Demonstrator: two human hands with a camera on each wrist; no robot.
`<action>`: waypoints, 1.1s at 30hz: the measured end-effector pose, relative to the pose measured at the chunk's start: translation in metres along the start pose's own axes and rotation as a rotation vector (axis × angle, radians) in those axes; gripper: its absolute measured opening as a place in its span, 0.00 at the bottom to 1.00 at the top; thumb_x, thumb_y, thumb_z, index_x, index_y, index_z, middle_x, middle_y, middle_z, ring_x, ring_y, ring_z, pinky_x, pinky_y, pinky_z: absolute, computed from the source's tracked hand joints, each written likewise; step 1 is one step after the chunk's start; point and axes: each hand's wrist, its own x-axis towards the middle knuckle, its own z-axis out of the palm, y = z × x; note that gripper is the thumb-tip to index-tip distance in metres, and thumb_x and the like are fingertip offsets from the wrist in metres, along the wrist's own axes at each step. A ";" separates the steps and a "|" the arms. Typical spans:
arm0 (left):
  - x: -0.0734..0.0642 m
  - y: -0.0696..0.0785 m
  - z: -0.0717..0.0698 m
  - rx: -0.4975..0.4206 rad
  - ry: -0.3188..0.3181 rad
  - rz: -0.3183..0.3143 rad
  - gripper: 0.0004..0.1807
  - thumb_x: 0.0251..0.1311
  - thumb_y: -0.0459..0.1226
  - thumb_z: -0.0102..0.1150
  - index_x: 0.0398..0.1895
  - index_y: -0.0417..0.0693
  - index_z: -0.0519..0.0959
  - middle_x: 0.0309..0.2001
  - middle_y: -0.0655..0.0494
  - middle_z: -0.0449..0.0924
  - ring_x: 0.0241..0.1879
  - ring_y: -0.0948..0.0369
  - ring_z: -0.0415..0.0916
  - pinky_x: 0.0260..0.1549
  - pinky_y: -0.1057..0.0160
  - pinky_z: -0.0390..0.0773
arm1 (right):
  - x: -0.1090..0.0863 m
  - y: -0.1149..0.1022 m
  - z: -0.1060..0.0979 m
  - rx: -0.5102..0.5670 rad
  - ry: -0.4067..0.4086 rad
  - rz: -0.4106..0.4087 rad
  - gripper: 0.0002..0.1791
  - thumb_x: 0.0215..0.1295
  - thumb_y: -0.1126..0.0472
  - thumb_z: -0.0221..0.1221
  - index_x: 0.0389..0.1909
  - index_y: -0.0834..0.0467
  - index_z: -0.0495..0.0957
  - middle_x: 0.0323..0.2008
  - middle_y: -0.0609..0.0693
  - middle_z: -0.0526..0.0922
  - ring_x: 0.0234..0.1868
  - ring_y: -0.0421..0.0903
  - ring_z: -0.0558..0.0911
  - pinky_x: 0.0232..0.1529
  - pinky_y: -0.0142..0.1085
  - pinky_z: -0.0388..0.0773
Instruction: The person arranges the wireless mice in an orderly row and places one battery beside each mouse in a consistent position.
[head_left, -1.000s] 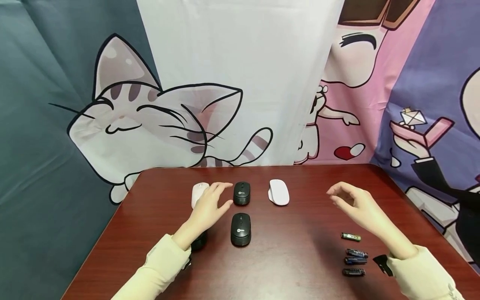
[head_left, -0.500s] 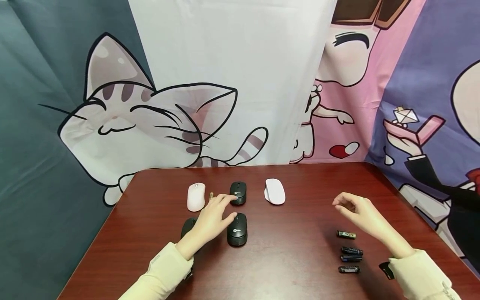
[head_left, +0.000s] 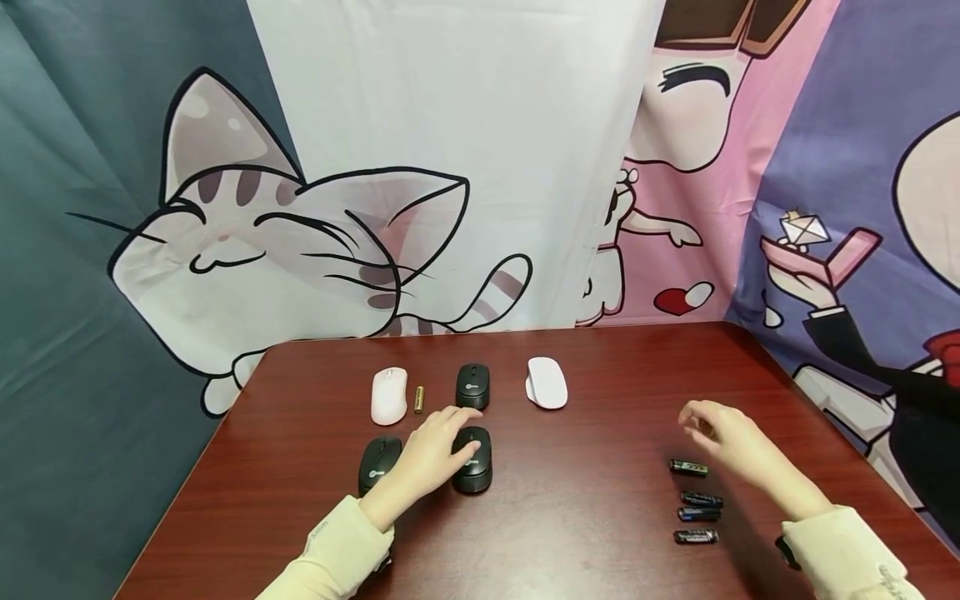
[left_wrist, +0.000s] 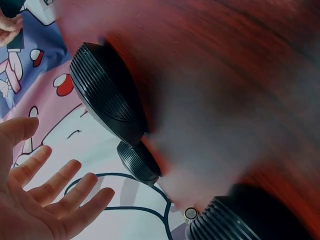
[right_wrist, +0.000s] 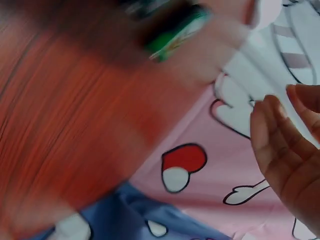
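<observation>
My left hand (head_left: 429, 454) hovers between two black mice, its fingers spread and holding nothing; in the head view its thumb overlaps the near black mouse (head_left: 474, 473). In the left wrist view that hand (left_wrist: 55, 192) is apart from the mice. The far black mouse (head_left: 472, 383) lies just beyond the fingertips. A third black mouse (head_left: 378, 460) is partly hidden by the left wrist. Beside the white mouse (head_left: 389, 396) lies a gold battery (head_left: 419, 400). My right hand (head_left: 731, 442), fingers loosely bent and empty, is above a green-and-black battery (head_left: 687, 467).
Several dark batteries (head_left: 699, 514) lie in a column at the right of the brown table (head_left: 585, 517). A second white mouse (head_left: 547, 383) sits near the back edge. Something dark shows under the left cuff, mostly hidden. A printed cloth (head_left: 450, 100) hangs behind the table.
The left hand has drawn back from beside the white mouse toward the near black mouse, uncovering the gold battery. The right hand has come lower, toward the batteries. The head view has shifted slightly.
</observation>
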 end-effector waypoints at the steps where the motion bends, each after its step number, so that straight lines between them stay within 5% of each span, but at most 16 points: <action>1: 0.000 0.000 0.000 0.000 -0.004 0.000 0.20 0.58 0.42 0.62 0.54 0.53 0.74 0.49 0.52 0.77 0.46 0.54 0.75 0.38 0.52 0.78 | -0.001 0.002 0.002 -0.036 -0.006 -0.019 0.14 0.45 0.75 0.65 0.26 0.53 0.75 0.24 0.39 0.74 0.25 0.31 0.71 0.24 0.31 0.70; 4: -0.001 -0.001 0.001 -0.002 -0.016 -0.003 0.20 0.58 0.42 0.62 0.53 0.52 0.75 0.49 0.52 0.78 0.46 0.53 0.75 0.39 0.52 0.78 | -0.006 0.008 0.009 -0.103 -0.049 -0.071 0.16 0.40 0.76 0.65 0.25 0.53 0.75 0.24 0.40 0.74 0.25 0.35 0.73 0.25 0.33 0.72; 12: -0.003 -0.002 -0.001 0.002 -0.027 -0.008 0.19 0.58 0.42 0.62 0.52 0.51 0.76 0.48 0.54 0.78 0.48 0.52 0.75 0.42 0.50 0.77 | -0.013 0.016 0.020 -0.020 -0.184 -0.176 0.15 0.43 0.73 0.67 0.28 0.53 0.76 0.27 0.42 0.77 0.28 0.37 0.76 0.27 0.33 0.74; 26: -0.010 -0.007 -0.006 0.039 0.008 -0.006 0.17 0.56 0.42 0.63 0.50 0.53 0.77 0.45 0.56 0.79 0.42 0.57 0.75 0.39 0.55 0.76 | -0.017 0.017 0.038 0.027 -0.332 -0.162 0.19 0.39 0.80 0.63 0.32 0.59 0.76 0.30 0.47 0.75 0.30 0.43 0.77 0.28 0.35 0.74; 33: -0.010 -0.009 -0.006 0.033 0.001 -0.005 0.17 0.57 0.42 0.62 0.50 0.51 0.77 0.45 0.55 0.79 0.42 0.57 0.75 0.39 0.55 0.76 | -0.015 0.015 0.043 -0.025 -0.312 -0.185 0.20 0.39 0.82 0.60 0.29 0.57 0.71 0.27 0.44 0.71 0.26 0.39 0.72 0.24 0.32 0.70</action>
